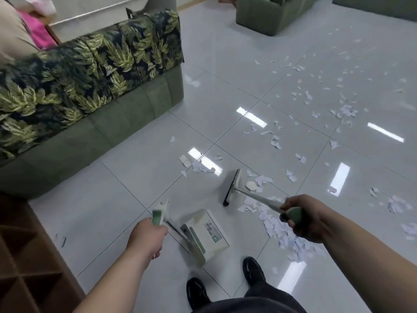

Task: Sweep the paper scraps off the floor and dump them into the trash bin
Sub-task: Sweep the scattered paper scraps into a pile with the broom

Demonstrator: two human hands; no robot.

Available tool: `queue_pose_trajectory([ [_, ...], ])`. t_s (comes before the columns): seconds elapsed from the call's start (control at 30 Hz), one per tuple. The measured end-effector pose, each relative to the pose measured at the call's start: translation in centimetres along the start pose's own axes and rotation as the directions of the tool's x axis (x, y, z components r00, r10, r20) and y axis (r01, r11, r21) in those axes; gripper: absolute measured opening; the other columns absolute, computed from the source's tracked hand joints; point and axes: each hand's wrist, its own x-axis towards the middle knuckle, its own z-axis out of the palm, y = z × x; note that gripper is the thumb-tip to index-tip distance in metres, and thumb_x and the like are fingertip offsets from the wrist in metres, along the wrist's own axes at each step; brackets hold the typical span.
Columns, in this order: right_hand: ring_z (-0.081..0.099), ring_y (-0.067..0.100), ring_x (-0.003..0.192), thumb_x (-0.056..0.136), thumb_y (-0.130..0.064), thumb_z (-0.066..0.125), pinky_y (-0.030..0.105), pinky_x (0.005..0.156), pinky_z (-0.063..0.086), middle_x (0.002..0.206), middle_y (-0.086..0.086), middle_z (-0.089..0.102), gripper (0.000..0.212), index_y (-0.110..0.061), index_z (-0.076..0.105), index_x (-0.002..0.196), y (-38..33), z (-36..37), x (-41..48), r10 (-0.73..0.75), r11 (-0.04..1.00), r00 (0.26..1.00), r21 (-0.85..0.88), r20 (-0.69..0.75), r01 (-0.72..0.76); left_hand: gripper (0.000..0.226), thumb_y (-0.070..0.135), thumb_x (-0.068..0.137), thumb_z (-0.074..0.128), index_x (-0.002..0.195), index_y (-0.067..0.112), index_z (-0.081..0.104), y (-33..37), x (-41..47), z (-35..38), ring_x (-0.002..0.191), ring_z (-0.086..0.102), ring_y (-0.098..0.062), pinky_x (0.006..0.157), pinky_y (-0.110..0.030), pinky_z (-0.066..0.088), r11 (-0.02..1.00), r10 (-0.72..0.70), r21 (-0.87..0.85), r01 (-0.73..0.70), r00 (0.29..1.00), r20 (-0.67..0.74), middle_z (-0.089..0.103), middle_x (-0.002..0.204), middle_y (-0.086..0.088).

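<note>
Head view — fingers (pixel 291 202) tight around broom (pixel 248 194), dustpan (pixel 209 233)

Pale paper scraps (pixel 284 233) lie scattered over the floor (pixel 225 98) from 12 to 4 o'clock, thickest at 4 o'clock of the broom (pixel 233 188). The white-and-green dustpan (pixel 206 233) — blurred, tilted — is near the broom's head, at its 7 o'clock.
</note>
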Motion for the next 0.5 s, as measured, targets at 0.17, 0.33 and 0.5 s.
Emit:
queue_pose_trajectory([
  [0.17, 0.041, 0.019, 0.041, 0.080, -0.008, 0.057, 0.019, 0.042, 0.028, 0.069, 0.016, 0.059, 0.025, -0.001, 0.056, 0.103, -0.1, 4.5, 0.4, -0.015, 1.000, 0.996, 0.028, 0.091, 0.013, 0.015, 0.003, 0.076, 0.051, 0.073, 0.015, 0.043, -1.0, 0.8, -2.1, 0.047, 0.031, -0.019, 0.046, -0.025, 0.028, 1.000, -0.007, 0.008, 0.007, 1.000, -0.004, 0.038, 0.056, -0.005],
  [0.33, 0.043, 0.021, 0.042, 0.078, -0.007, 0.059, 0.020, 0.045, 0.027, 0.072, 0.016, 0.061, 0.036, 0.000, 0.056, 0.113, -1.4, 8.6, 3.0, -0.038, 0.998, 0.980, -0.034, 0.194, 0.045, 0.012, 0.007, 0.075, 0.049, 0.072, 0.015, 0.041, -1.0, 1.7, -3.0, 0.042, 0.030, -0.019, 0.047, -0.024, 0.027, 0.999, -0.033, 0.041, 0.034, 0.999, -0.029, 0.038, 0.054, -0.004],
  [0.5, 0.045, 0.020, 0.042, 0.056, -0.012, 0.065, 0.020, 0.042, 0.025, 0.074, 0.016, 0.059, 0.061, 0.007, 0.062, 0.115, -4.5, 12.2, 6.1, -0.066, 0.975, 0.940, -0.179, 0.336, 0.133, 0.007, 0.014, 0.071, 0.050, 0.074, 0.013, 0.044, 0.5, 2.8, -3.5, 0.044, 0.035, -0.022, 0.045, -0.025, 0.029, 0.996, -0.056, 0.068, 0.063, 0.994, -0.091, 0.042, 0.056, -0.007],
])
